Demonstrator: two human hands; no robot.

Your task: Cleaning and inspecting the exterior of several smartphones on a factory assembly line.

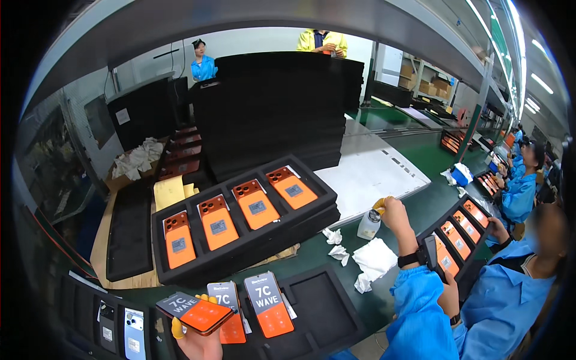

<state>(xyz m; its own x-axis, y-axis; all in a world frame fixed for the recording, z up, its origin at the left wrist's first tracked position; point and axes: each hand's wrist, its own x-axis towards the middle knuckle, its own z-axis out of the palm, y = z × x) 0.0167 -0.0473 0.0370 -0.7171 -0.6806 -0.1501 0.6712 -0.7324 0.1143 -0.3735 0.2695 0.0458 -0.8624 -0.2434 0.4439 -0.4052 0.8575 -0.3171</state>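
My left hand [201, 343], with yellow finger covers, grips a smartphone [195, 312] whose screen is dark above and orange below. It is held tilted over a black foam tray [321, 306]. Two similar phones, one by my hand [231, 327] and one further right [268, 305], lie screen up on that tray. My right hand [394, 213] reaches forward from a blue sleeve, a black band at the wrist. Its curled fingers, a yellow cover showing, close at the top of a small white bottle [368, 225]. Crumpled white wipes [375, 259] lie beside the bottle.
Ahead, a black foam tray [324, 217] holds several orange phones, backs up. Behind it rises a tall black stack [270, 114]. At lower left another tray holds a blue phone [134, 333] and a dark one. On the right, a co-worker [510, 294] holds a tray of orange phones.
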